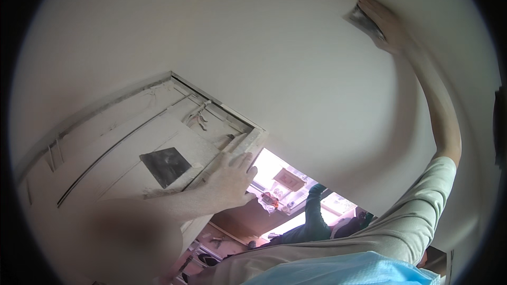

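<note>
High at the right, my right hand (pixel 386 25) presses a dark grey, flat pad (pixel 363 21) against the smooth white plaster surface (pixel 296 74). Its fingers lie over the back of the pad, which resembles a sanding pad; the face against the plaster is hidden. My right arm is stretched far up. Lower down, my left hand (pixel 232 180) rests with fingers spread at the corner edge of a recessed, dusty white panel (pixel 124 126). Nothing shows in the left hand.
The panel has a dark square patch (pixel 165 167), a bundle of loose wires (pixel 198 119) and a raised frame edge (pixel 211 103). Below, past the plaster's edge, are a bright window area, a brown cardboard box (pixel 289 179) and a person in dark green clothing (pixel 313 212).
</note>
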A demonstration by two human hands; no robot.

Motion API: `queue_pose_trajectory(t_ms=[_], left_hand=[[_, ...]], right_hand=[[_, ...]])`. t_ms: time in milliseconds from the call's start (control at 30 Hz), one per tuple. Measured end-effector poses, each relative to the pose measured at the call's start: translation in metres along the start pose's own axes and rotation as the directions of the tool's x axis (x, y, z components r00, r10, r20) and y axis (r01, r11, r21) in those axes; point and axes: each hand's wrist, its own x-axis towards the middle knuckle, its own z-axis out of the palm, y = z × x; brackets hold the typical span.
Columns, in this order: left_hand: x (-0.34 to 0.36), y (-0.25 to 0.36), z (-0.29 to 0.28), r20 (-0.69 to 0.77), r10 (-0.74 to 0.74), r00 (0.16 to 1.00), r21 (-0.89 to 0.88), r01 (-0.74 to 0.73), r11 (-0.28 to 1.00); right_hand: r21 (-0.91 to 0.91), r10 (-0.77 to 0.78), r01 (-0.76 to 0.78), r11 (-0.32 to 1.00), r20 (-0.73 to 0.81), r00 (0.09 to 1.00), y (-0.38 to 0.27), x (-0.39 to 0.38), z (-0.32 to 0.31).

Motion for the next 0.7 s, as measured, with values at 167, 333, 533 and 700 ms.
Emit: queue_pose_trajectory(t_ms=[167,333,533,700], left_hand=[[0.007,0.010,0.005,-0.039,0.041,0.998,0.044,-0.039,0.998],[0.003,0.003,0.007,-0.026,0.027,0.999,0.022,-0.026,0.999],[0.005,0.005,0.009,-0.072,0.053,0.996,-0.002,-0.053,0.999],[0.004,-0.001,0.001,-0.096,0.063,0.993,-0.113,-0.073,0.991]], right_hand=[[-0.040,0.019,-0.020,0.999,-0.025,1.000,0.009,0.011,0.017],[-0.040,0.025,-0.025,0.999,0.009,1.000,-0.030,0.164,0.053],[0.019,0.068,-0.068,0.998,-0.029,0.997,-0.007,0.111,0.064],[-0.067,0.146,-0.145,0.987,0.010,0.989,0.002,-0.061,-0.005]])
